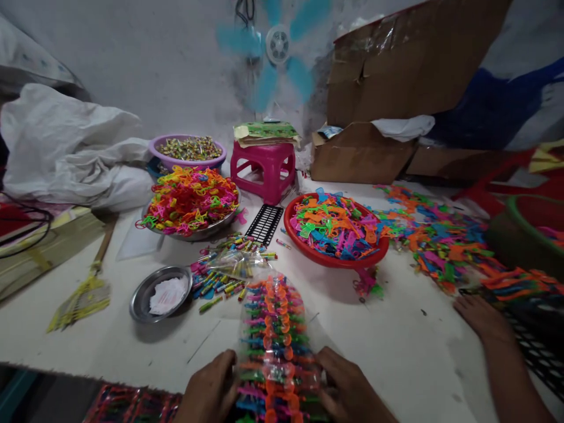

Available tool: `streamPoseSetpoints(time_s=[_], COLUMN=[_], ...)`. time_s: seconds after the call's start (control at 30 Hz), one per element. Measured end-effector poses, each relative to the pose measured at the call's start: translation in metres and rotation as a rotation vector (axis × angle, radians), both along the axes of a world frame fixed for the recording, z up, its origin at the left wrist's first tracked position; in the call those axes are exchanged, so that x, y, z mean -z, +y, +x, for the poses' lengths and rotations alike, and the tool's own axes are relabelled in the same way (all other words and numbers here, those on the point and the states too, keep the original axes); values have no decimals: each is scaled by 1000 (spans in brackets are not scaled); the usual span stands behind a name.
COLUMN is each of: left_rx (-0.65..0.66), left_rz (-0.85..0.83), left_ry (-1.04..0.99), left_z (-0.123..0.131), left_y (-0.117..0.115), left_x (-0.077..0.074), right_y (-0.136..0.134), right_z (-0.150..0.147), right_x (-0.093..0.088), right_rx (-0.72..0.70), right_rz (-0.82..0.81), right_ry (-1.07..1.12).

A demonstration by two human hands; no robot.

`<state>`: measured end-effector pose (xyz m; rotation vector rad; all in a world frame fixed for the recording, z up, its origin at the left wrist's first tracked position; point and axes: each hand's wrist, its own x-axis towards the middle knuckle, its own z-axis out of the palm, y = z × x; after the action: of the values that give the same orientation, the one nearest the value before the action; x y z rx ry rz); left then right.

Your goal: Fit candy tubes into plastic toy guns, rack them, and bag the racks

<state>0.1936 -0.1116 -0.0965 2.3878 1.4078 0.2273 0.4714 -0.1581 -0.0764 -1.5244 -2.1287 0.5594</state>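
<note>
Clear bag (bright pieces inside) is held between the left hand and right hand.

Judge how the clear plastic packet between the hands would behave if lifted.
The packet might feel slippery: its film looks glossy. It may sag, being long and filled with many pieces. Those pieces look like plastic, so it's probably light.
</note>
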Motion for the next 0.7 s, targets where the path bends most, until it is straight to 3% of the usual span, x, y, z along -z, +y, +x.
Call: streamPoseSetpoints(time_s=[0.17,0.3,0.5,0.6,0.7], left_rx=[131,53,49,123,263], left_rz=[-20,-76,-2,37,56], left_ry=[-122,-142,-189,-132,-174], left_z=[0,-6,13,20,16], left_y=[-2,-5,17,28,20], left_x=[-5,-13,-11,-15,-23], right_y=[-5,-17,-13,-10,-18], right_z=[0,8,13,11,9], right_x=[10,-1,-15,-19,-25], right_rx=[-117,-225,-86,-125,-125], right_rz=[9,-43,-102,-94,-109], right_ry=[6,61,12,19,16])
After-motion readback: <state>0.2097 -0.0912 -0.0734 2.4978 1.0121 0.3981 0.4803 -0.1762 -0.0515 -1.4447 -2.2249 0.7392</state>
